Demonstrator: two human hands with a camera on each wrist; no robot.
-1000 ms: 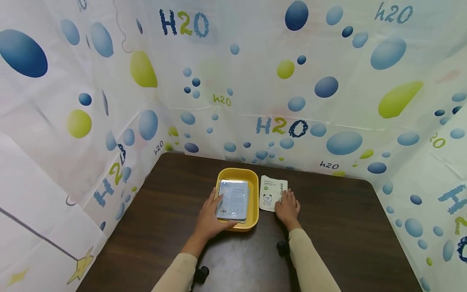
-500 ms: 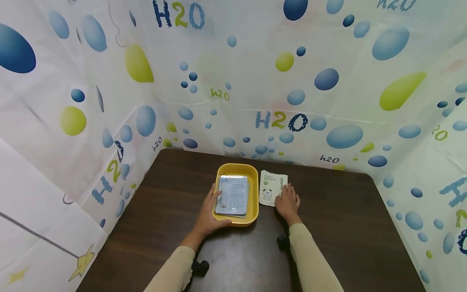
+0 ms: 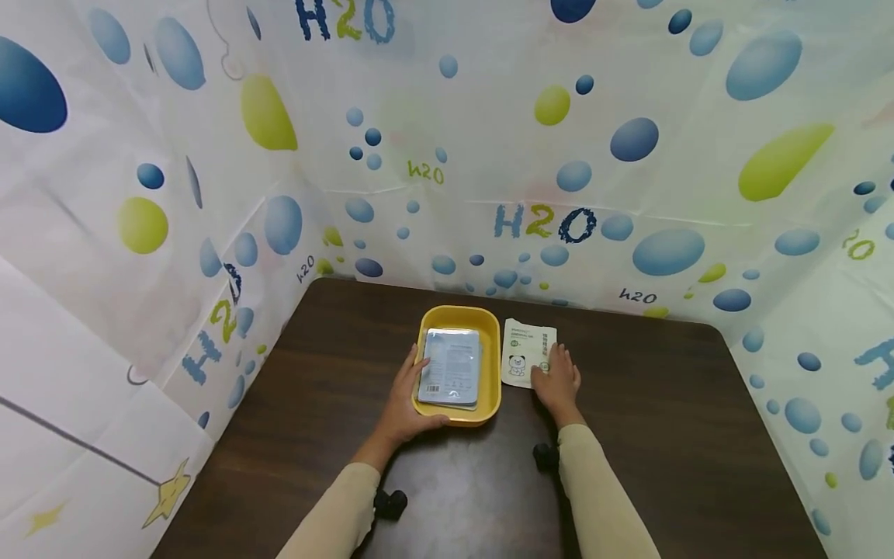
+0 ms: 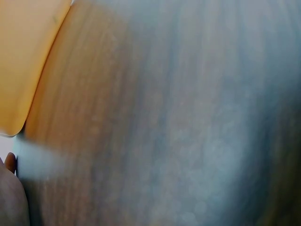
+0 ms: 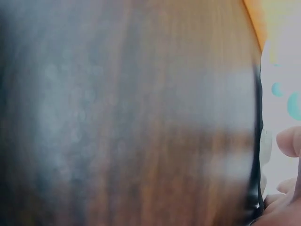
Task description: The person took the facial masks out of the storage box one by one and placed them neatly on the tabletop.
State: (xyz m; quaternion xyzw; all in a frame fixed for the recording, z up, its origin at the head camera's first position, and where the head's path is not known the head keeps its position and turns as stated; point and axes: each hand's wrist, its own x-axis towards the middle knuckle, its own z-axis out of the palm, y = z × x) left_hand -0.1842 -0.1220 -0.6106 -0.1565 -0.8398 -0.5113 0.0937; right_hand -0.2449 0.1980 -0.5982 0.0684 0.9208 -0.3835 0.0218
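In the head view, a yellow tray (image 3: 493,353) stands on the table, with a small stack of flat light-blue sachets (image 3: 450,366) lying in its left part. My left hand (image 3: 403,404) holds the tray at its near left corner, thumb at the near side and fingers along the left rim. Right of the tray lies a pale packet (image 3: 524,347) printed with a cartoon bear and dark lettering. My right hand (image 3: 558,382) pinches its near right edge, thumb toward the printed face. The wrist views show only bits of each hand, the left thumb (image 4: 11,200) and right thumb (image 5: 289,141).
The dark wooden table (image 3: 663,435) reaches back to a white curtain (image 3: 475,116) printed with coloured spots and letters. A small black device sits at each wrist, the left one (image 3: 391,505) and the right one (image 3: 545,457).
The head view has tilted down slightly, so everything sits higher in it. Both hands keep nearly the same places on the tray and packet.
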